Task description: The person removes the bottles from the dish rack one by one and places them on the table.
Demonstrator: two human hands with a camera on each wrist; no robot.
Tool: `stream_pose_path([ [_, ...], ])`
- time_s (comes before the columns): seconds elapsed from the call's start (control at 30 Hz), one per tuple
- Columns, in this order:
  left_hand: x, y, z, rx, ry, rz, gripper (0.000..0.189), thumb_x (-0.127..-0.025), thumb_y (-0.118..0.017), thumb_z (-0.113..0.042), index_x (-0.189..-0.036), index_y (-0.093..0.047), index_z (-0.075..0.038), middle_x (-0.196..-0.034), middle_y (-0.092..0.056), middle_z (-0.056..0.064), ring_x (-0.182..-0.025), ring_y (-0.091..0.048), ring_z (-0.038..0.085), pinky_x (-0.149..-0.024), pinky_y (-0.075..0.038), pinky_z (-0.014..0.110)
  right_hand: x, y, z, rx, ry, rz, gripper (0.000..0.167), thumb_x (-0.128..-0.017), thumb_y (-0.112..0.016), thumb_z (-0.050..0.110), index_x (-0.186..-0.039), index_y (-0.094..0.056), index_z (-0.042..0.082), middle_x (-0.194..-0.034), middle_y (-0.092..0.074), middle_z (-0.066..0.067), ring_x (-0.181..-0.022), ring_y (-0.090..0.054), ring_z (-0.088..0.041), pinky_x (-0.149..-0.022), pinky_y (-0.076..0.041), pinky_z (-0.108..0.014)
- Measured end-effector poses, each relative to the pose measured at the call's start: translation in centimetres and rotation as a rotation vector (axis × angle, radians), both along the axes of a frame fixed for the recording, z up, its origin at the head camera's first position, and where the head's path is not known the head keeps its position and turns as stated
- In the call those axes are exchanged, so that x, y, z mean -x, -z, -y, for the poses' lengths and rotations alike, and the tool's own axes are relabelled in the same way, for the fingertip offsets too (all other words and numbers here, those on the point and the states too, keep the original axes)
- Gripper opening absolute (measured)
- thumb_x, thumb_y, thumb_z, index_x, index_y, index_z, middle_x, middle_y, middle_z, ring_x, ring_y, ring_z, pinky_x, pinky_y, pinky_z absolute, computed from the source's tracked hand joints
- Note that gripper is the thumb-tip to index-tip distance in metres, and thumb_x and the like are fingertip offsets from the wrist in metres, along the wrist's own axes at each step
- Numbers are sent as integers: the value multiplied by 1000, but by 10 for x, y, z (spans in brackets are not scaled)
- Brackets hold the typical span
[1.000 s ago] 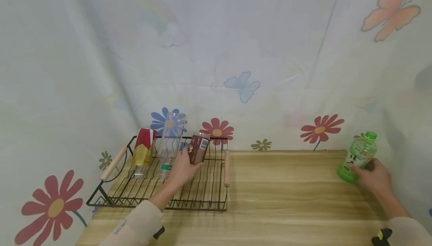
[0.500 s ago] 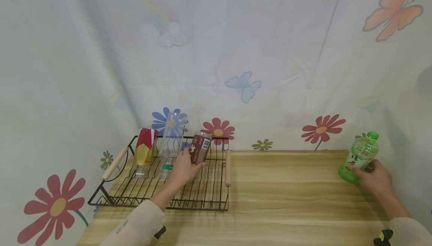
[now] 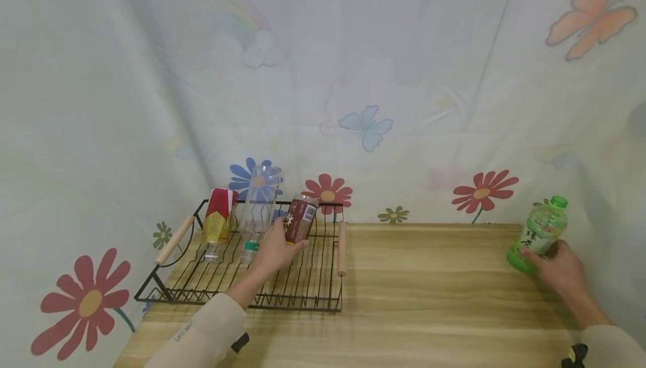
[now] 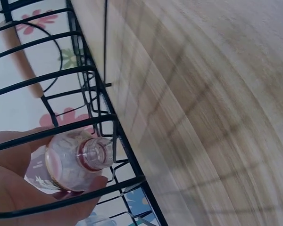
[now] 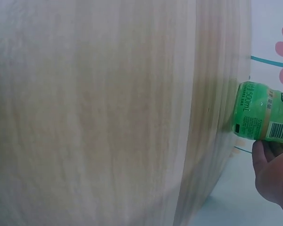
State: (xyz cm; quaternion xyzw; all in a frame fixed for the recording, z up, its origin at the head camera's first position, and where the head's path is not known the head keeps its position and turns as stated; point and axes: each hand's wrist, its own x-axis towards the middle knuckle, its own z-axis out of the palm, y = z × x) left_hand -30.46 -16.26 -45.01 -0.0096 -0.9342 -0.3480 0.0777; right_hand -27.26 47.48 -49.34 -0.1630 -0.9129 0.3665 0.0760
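Observation:
My left hand grips a brown-labelled plastic bottle over the right part of a black wire dish rack. That bottle leans with its base up; in the left wrist view its uncapped neck with a red ring points down among the wires. At the far right, my right hand holds a green drink bottle round its lower body, thumb across the label. The green bottle stands with its green top up and leans right. Its base is close to the table in the right wrist view.
Left of my left hand, a red-and-yellow bottle and a tall clear bottle lean neck-down in the rack. The wooden table stretches between the rack and the green bottle. A flower-printed curtain hangs behind.
The head view shifts slightly. Both hands keep their grip on the same bottles, with no clear movement of either bottle.

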Motion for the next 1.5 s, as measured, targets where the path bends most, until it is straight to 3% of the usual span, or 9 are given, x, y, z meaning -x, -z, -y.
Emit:
stream_pose_path([
  [0.27,-1,-11,0,-54,6,-33,89,-93,-83,-40,-158,-37,-1,-134,-61,23,-115,-66,38,-90,-58,55,3,-4,3,-4,-6,37,98,-104,-61,54,-146,-26,-26,-142,-37,-51,-127,-44,-63,-104,-43,-72],
  [0.53,-10,-24,0,-76,85,-87,91,-91,-85,-40,-161,-37,-9,-146,-59,18,-123,-64,35,-94,-57,55,-9,-9,0,94,42,70,119,-99,-61,65,-156,-4,-23,-157,-14,-51,-143,-24,-67,-111,-33,-75],
  [0.8,-25,-50,2,-46,171,-167,90,-90,-86,-44,-162,-39,-17,-147,-58,12,-123,-63,32,-94,-57,52,-30,-39,12,73,21,-135,112,-102,-64,51,-156,0,-23,-159,-9,-51,-144,-19,-70,-110,-28,-80],
  [0.97,-34,-62,-1,63,224,-278,89,-89,-86,-44,-163,-41,-21,-147,-58,8,-127,-61,29,-100,-56,53,-39,-55,32,47,87,-250,109,-100,-69,45,-160,-3,-18,-164,-7,-45,-151,-13,-63,-117,-21,-76],
  [1.1,-45,-73,-6,125,254,-333,88,-88,-86,-45,-162,-44,-25,-141,-60,5,-119,-63,27,-94,-59,50,-48,-73,51,-1,159,-355,106,-97,-75,40,-163,-10,-10,-165,-16,-38,-150,-20,-56,-123,-19,-69],
  [1.2,-52,-82,-12,166,280,-367,86,-87,-88,-41,-161,-46,-28,-139,-61,3,-117,-62,25,-91,-60,47,-55,-90,64,-42,165,-456,104,-93,-81,35,-164,-17,-5,-167,-20,-31,-150,-22,-51,-125,-17,-64],
  [1.33,-63,-93,-18,253,298,-438,86,-83,-93,-36,-157,-50,-27,-139,-61,2,-120,-60,25,-92,-60,48,-62,-119,88,-133,63,-594,104,-89,-87,30,-165,-24,-2,-169,-24,-27,-153,-23,-48,-127,-16,-62],
  [1.5,-77,-103,-31,344,344,-483,84,-80,-96,-33,-151,-55,-19,-140,-62,1,-122,-57,24,-94,-60,47,-69,-141,130,-240,-136,-760,109,-79,-95,39,-164,-37,4,-163,-40,-26,-147,-36,-50,-122,-27,-65],
])
